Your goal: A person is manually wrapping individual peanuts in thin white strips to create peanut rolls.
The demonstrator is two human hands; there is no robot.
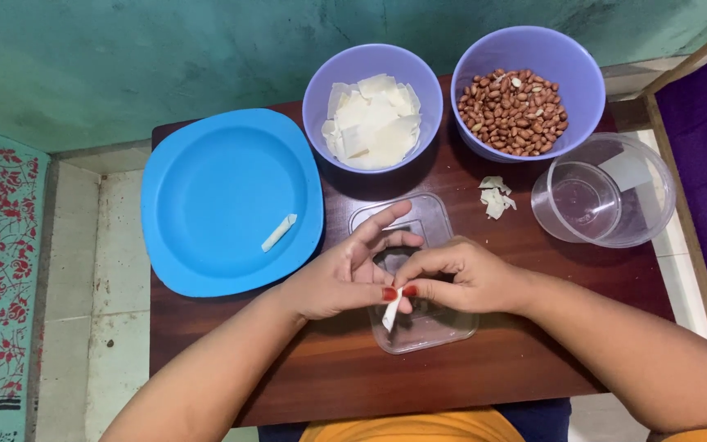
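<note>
A small dark brown wooden tabletop [493, 360] stands on a pale tiled floor [108, 245] against a teal painted wall [165, 57]. Over a clear plastic lid [431, 327], the left hand [337, 278] and right hand [468, 278] meet, fingers [398, 292] of both pinched on a small white paper strip [391, 311]. Left of the fingers lies a blue plastic plate [206, 205] holding a rolled white paper [279, 232]. Beyond the fingers sit a lilac bowl of white pieces [321, 90], a lilac bowl of peanuts [583, 82] and a clear plastic tub [656, 188].
</note>
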